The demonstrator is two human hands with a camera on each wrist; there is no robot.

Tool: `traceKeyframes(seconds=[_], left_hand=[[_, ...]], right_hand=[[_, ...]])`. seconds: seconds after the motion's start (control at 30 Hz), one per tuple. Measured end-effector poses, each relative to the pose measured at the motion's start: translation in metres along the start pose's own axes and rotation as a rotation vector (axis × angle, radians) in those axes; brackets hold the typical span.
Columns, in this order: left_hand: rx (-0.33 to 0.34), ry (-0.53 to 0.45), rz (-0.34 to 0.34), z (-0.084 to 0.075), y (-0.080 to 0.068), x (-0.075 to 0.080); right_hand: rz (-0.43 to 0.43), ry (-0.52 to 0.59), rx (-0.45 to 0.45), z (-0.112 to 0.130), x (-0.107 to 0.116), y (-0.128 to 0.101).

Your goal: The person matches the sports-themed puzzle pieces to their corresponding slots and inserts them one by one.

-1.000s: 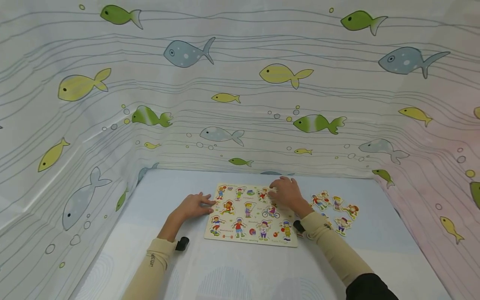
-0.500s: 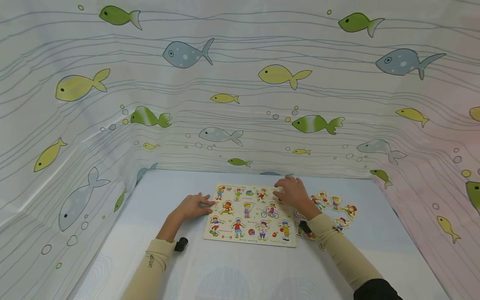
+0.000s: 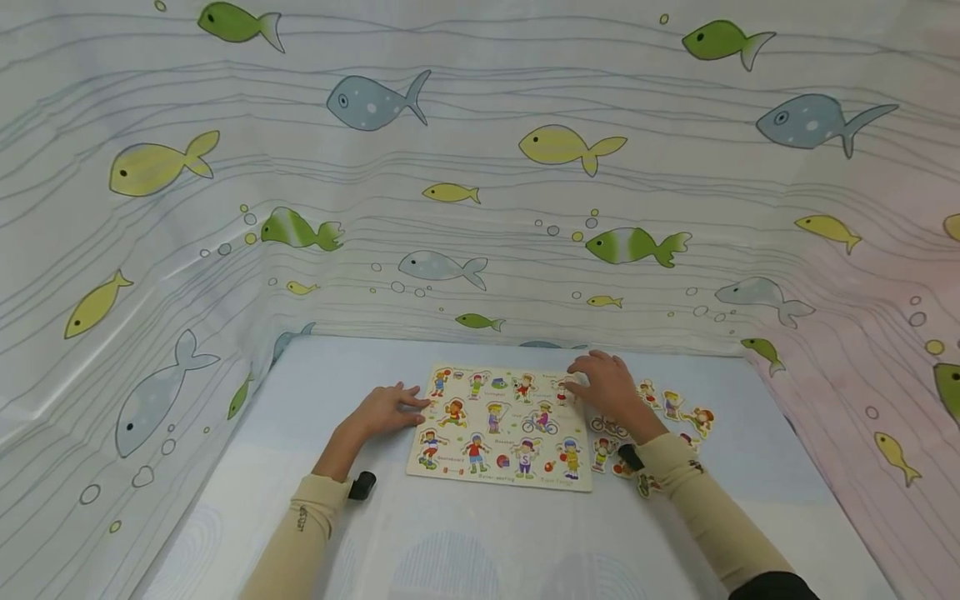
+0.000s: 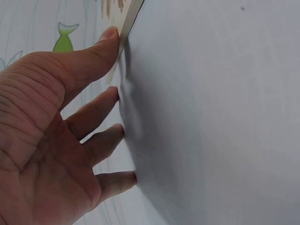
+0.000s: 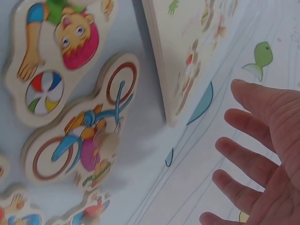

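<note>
A pale wooden peg puzzle board (image 3: 472, 425) with printed sports children lies on the table. At its left edge is my left hand (image 3: 382, 412), and in the left wrist view its thumb (image 4: 110, 42) touches the board's rim while the other fingers rest on the table. My right hand (image 3: 603, 387) hovers by the board's upper right corner, fingers loosely spread. In the right wrist view nothing is in that hand. Below it lie loose wooden pieces, among them a cyclist piece (image 5: 84, 145) with a small round knob and a child-with-ball piece (image 5: 47, 70).
Several more loose pieces lie right of the board, such as a running figure (image 3: 702, 421) and a green-shirted figure (image 3: 602, 454); my right forearm covers some. A fish-patterned sheet (image 3: 480, 233) rises behind and beside the table.
My right hand has moved rightward from over the board's upper right part, uncovering printed figures there and some loose pieces. My left hand stays at the board's left edge.
</note>
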State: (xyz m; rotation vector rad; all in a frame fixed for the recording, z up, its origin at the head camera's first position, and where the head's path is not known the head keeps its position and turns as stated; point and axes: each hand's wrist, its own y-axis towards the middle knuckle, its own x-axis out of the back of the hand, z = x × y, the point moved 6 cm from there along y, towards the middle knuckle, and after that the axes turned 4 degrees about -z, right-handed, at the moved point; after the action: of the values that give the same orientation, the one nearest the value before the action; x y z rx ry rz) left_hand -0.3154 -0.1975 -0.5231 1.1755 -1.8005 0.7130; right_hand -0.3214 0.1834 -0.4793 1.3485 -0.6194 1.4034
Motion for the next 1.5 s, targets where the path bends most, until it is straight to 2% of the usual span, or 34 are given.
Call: traceKeyframes(seconds=[0.2, 0.6, 1.1, 1.5], left_hand=[[0.002, 0.015, 0.002, -0.002, 0.001, 0.002], [0.019, 0.021, 0.012, -0.005, 0.001, 0.002], [0.033, 0.025, 0.007, -0.001, 0.002, 0.001], [0.031, -0.007, -0.001, 0.002, 0.001, -0.002]], right_hand=[[0.011, -0.015, -0.012, -0.014, 0.005, -0.005], [0.095, -0.027, -0.05, -0.04, 0.016, -0.018], [0.086, -0.043, -0.066, -0.064, 0.025, -0.034], [0.116, -0.037, -0.083, -0.08, 0.025, -0.043]])
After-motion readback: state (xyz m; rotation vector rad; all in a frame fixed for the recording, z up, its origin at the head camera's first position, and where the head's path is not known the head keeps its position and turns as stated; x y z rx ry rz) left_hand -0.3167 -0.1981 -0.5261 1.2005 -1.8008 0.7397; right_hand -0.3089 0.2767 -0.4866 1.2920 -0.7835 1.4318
